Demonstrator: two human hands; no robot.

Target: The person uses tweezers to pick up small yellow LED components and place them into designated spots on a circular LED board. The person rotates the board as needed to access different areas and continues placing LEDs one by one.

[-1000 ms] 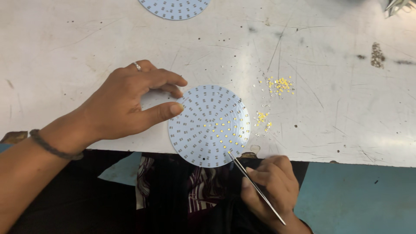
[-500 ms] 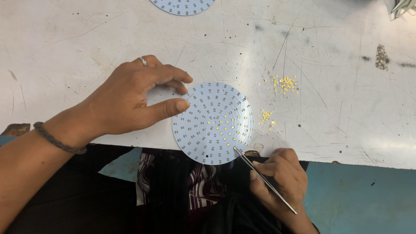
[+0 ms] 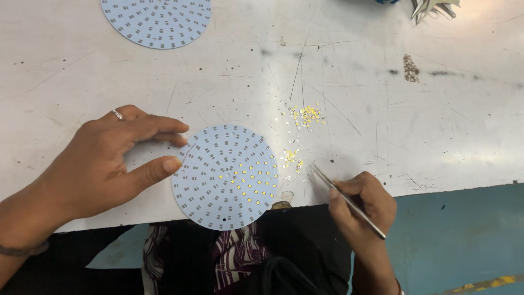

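Round pale-blue circuit board point(image 3: 225, 176), printed with rings of small grey pads, lies flat at the near edge of the worktop point(image 3: 82, 82), its near rim just overhanging that edge. The left hand point(image 3: 103, 161) steadies it: the thumb tip and forefinger tip touch the board's left rim, the fingers point(image 3: 164, 128) loosely curled and closed on nothing, a silver ring on one of them. The right hand point(image 3: 363, 205), to the right of the board and near the worktop edge, has its fingers pinched shut around thin steel tweezers point(image 3: 349, 201), whose tips point far-left toward a small scatter of tiny yellow chip components point(image 3: 289, 158) lying just beside the board's right rim; whether the tips hold a chip is too small to tell. A second, larger scatter of the same yellow chips point(image 3: 307, 114) lies a little farther off, and a few stray ones sit between the two. On the board, yellow chips fill a patch of pads in the right and near-right part, while the pads in the left and far parts are bare grey, so by the look of it well under half is populated and most remains. An identical round board with all pads bare point(image 3: 156, 22) lies at the far left, well apart.
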